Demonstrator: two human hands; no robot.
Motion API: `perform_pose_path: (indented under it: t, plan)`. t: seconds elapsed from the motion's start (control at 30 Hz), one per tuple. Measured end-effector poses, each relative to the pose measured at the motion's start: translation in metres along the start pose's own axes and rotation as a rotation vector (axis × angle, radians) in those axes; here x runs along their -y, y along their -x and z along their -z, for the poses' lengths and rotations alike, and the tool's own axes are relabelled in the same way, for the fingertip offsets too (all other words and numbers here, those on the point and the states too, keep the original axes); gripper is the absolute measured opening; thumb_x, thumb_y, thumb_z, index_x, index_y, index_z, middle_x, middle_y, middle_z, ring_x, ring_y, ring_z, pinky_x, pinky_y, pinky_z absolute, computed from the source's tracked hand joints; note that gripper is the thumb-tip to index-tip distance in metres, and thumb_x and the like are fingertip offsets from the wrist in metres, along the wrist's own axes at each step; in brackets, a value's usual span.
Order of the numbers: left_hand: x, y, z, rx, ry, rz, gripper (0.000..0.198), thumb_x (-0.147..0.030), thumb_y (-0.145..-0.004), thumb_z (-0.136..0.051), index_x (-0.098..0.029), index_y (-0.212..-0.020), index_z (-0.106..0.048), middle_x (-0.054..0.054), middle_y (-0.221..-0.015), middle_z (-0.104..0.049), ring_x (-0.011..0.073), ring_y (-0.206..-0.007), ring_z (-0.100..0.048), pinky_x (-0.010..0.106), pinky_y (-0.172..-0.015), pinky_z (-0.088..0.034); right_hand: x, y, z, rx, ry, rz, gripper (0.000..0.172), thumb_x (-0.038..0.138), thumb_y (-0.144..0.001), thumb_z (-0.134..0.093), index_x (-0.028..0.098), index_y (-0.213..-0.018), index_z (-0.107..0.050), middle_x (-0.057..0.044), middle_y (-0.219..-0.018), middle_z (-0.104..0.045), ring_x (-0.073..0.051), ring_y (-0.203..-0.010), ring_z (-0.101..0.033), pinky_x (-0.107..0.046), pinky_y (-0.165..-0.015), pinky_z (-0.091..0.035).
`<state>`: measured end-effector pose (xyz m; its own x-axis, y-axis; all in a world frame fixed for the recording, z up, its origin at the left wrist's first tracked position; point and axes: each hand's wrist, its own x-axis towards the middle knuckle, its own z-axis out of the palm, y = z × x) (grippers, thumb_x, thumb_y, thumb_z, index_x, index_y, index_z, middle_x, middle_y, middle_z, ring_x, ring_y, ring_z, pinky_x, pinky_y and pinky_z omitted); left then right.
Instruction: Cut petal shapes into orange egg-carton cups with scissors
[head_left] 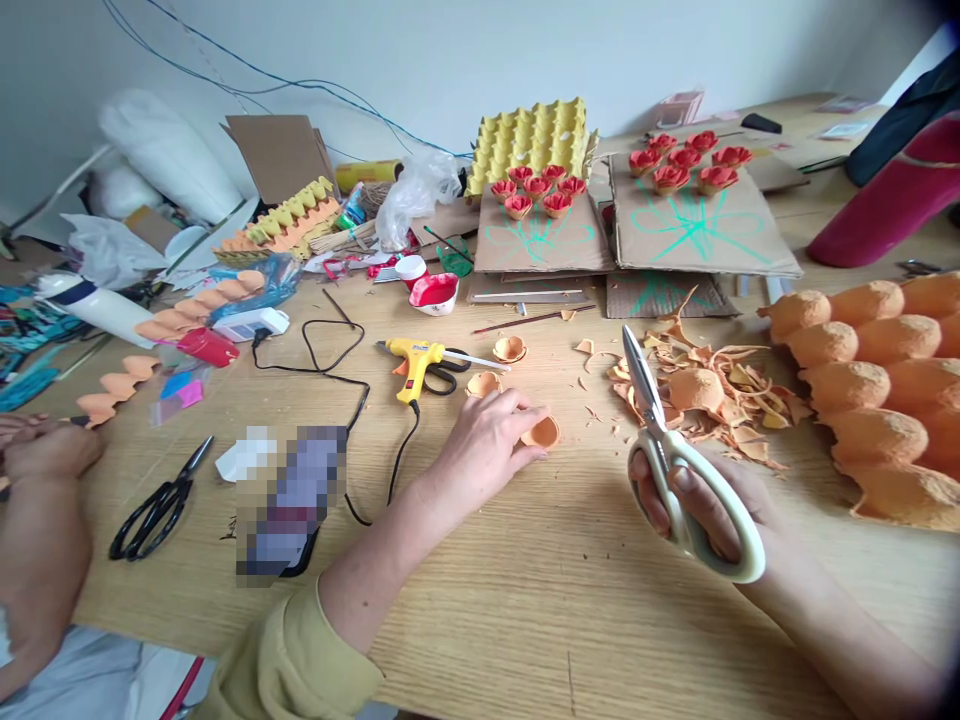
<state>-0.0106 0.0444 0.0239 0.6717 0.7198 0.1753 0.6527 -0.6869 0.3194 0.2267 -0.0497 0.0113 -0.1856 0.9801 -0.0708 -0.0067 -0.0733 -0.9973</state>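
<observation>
My left hand (487, 440) rests on the wooden table (525, 600), fingers closed around a small orange egg-carton cup (543, 433). My right hand (712, 510) grips white-handled scissors (660, 430), blades shut and pointing up and away. Two more cut orange cups (509, 349) lie just beyond my left hand, beside a yellow glue gun (415, 362). A heap of orange carton scraps (712, 395) lies right of the scissor blades.
An orange egg tray (885, 390) fills the right edge. Cardboard sheets with red paper flowers (686, 165) and a yellow egg tray (529, 135) stand at the back. Black scissors (157, 505) lie at left, near another person's hand (45, 450). A red paint dish (435, 292) sits mid-table.
</observation>
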Motion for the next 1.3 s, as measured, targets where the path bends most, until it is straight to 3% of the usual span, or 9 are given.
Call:
perform_pose_path:
  t: [0.13,0.23,0.3,0.4,0.57,0.7,0.87,1.0,1.3]
  plan:
    - [0.001,0.001,0.006,-0.001,0.005,0.013,0.045,-0.028,-0.082,-0.075,-0.019,-0.125,-0.063,0.007,-0.117,-0.067,0.0255,-0.111,-0.061,0.045,-0.101,-0.047,-0.002,0.001,0.000,0.017,0.020,-0.009,0.038,0.059,-0.094,-0.049,0.023,-0.096,-0.060,0.002,-0.062,-0.054,-0.014,-0.053,-0.042,-0.026,-0.049,-0.032]
    - [0.008,0.008,0.025,-0.101,0.032,0.056,0.053,-0.030,-0.083,-0.074,-0.020,-0.132,-0.057,0.010,-0.131,-0.061,0.0260,-0.120,-0.057,0.045,-0.104,-0.046,-0.001,0.001,0.001,0.011,0.029,-0.005,0.036,0.058,-0.094,-0.050,0.023,-0.096,-0.060,0.002,-0.062,-0.053,-0.014,-0.054,-0.043,-0.026,-0.050,-0.033]
    - [0.013,0.017,0.040,-0.145,0.046,0.124,0.043,-0.026,-0.087,-0.070,-0.022,-0.129,-0.060,0.008,-0.128,-0.062,0.0227,-0.118,-0.059,0.043,-0.104,-0.046,0.000,0.001,0.002,0.002,0.037,-0.003,0.035,0.056,-0.095,-0.050,0.023,-0.096,-0.061,0.001,-0.063,-0.054,-0.014,-0.055,-0.044,-0.026,-0.050,-0.035]
    - [0.020,0.033,0.049,-0.069,0.043,0.192,0.043,-0.026,-0.084,-0.073,-0.023,-0.126,-0.062,0.006,-0.127,-0.063,0.0232,-0.118,-0.059,0.043,-0.103,-0.047,0.002,0.001,0.001,0.004,0.033,0.015,0.033,0.055,-0.095,-0.050,0.023,-0.094,-0.061,0.001,-0.063,-0.054,-0.014,-0.055,-0.045,-0.025,-0.051,-0.036]
    - [0.025,0.045,0.034,0.029,0.037,0.201,0.038,-0.018,-0.083,-0.072,-0.020,-0.120,-0.062,0.007,-0.124,-0.064,0.0241,-0.117,-0.059,0.042,-0.102,-0.047,0.002,0.001,0.000,0.009,0.024,-0.006,0.033,0.055,-0.095,-0.051,0.023,-0.094,-0.060,0.001,-0.062,-0.055,-0.013,-0.054,-0.045,-0.025,-0.050,-0.036]
    - [0.023,0.043,0.029,-0.011,0.081,0.212,0.036,-0.015,-0.087,-0.067,-0.020,-0.122,-0.060,0.007,-0.120,-0.064,0.0225,-0.112,-0.062,0.039,-0.097,-0.050,0.001,0.000,0.001,-0.018,0.021,-0.014,0.034,0.055,-0.095,-0.051,0.023,-0.095,-0.060,0.001,-0.063,-0.054,-0.013,-0.055,-0.045,-0.025,-0.051,-0.035]
    - [0.007,0.028,0.032,-0.065,0.118,0.143,0.032,-0.021,-0.087,-0.068,-0.021,-0.118,-0.061,0.007,-0.118,-0.062,0.0224,-0.111,-0.061,0.040,-0.096,-0.050,0.003,0.001,0.000,0.012,0.019,-0.027,0.035,0.057,-0.095,-0.050,0.023,-0.095,-0.058,0.002,-0.064,-0.054,-0.013,-0.055,-0.043,-0.026,-0.051,-0.034]
    - [-0.006,0.008,0.022,-0.048,0.127,0.085,0.032,-0.022,-0.083,-0.073,-0.019,-0.113,-0.064,0.007,-0.113,-0.063,0.0222,-0.107,-0.062,0.039,-0.096,-0.050,0.010,0.000,-0.003,0.026,0.051,0.000,0.038,0.058,-0.094,-0.050,0.021,-0.091,-0.057,0.002,-0.061,-0.054,-0.013,-0.053,-0.044,-0.025,-0.049,-0.034]
    - [-0.008,-0.003,0.011,-0.020,0.179,0.158,0.034,-0.013,-0.078,-0.076,-0.020,-0.111,-0.066,0.006,-0.110,-0.068,0.0224,-0.105,-0.064,0.038,-0.095,-0.050,0.018,0.001,-0.007,0.031,0.036,0.000,0.042,0.062,-0.092,-0.051,0.020,-0.084,-0.054,0.002,-0.060,-0.051,-0.012,-0.053,-0.044,-0.024,-0.050,-0.034]
